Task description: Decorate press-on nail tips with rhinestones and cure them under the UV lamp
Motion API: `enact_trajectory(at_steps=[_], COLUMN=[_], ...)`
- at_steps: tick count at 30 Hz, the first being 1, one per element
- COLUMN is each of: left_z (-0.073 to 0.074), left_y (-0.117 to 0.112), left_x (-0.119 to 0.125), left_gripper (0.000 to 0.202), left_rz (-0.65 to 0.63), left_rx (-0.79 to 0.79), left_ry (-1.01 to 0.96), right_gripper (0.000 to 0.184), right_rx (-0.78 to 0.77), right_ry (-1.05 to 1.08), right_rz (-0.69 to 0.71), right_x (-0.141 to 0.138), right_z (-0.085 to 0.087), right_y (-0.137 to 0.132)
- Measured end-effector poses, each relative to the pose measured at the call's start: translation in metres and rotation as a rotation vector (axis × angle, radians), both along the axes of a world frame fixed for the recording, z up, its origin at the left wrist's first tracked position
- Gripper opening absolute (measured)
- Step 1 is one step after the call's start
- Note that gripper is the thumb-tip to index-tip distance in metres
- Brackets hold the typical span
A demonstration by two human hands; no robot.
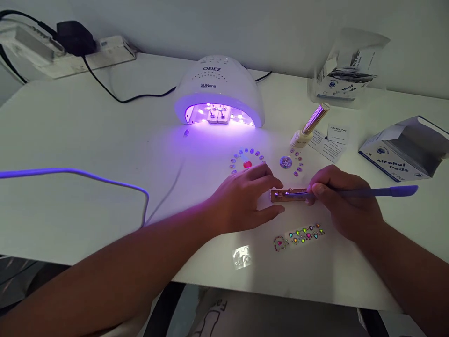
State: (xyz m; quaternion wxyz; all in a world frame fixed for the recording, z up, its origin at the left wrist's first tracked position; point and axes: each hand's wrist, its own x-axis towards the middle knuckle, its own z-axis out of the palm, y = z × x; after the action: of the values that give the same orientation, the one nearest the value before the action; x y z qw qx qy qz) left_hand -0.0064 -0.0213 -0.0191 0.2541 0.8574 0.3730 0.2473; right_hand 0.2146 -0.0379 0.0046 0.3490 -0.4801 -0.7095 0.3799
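My right hand (342, 194) pinches a slim purple pen-like tool (372, 192), its thin end lying over a brownish, glittery strip (280, 198). What kind of tip it has is too small to tell. Around the strip's left end my left hand (245, 196) is spread, thumb and fingers apart, holding nothing I can see. Just beyond that hand, small gems form an arc (251, 151) around a red piece (247, 164). Another set of gems (300, 164) curves beside a round glittery disc (286, 162). Nearer me lies a sheet of colourful heart gems (306, 234) with a small gem ring (279, 243).
A white lit nail lamp (219, 91) stands at the back, its cable running to a power strip (91, 58). On the right are a polish bottle (310, 126), an alcohol pads box (403, 152) and another box (342, 77). A purple cable (77, 173) crosses the left. A clear packet (242, 257) lies in front.
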Motion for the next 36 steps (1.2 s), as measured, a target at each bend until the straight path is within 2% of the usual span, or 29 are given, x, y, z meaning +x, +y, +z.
enact_trajectory(at_steps=[7, 29, 32, 36], left_z=[0.0006, 0.0002, -0.0002, -0.0009], left_y=[-0.0008, 0.0010, 0.0011, 0.0006], left_x=[0.0029, 0.0026, 0.0027, 0.0025], left_gripper=[0.015, 0.013, 0.013, 0.014], left_rz=[0.012, -0.013, -0.007, -0.002], left_rx=[0.022, 0.030, 0.026, 0.021], left_ry=[-0.009, -0.006, -0.007, -0.024], right_gripper=[0.027, 0.024, 0.020, 0.015], right_rx=[0.046, 0.118, 0.223, 0.478], right_ry=[-0.023, -0.018, -0.033, -0.173], right_rz=[0.014, 0.035, 0.054, 0.193], right_x=[-0.0019, 0.0004, 0.0005, -0.0018], right_z=[0.0016, -0.0009, -0.0001, 0.0036], right_y=[0.0009, 0.0005, -0.0003, -0.0014])
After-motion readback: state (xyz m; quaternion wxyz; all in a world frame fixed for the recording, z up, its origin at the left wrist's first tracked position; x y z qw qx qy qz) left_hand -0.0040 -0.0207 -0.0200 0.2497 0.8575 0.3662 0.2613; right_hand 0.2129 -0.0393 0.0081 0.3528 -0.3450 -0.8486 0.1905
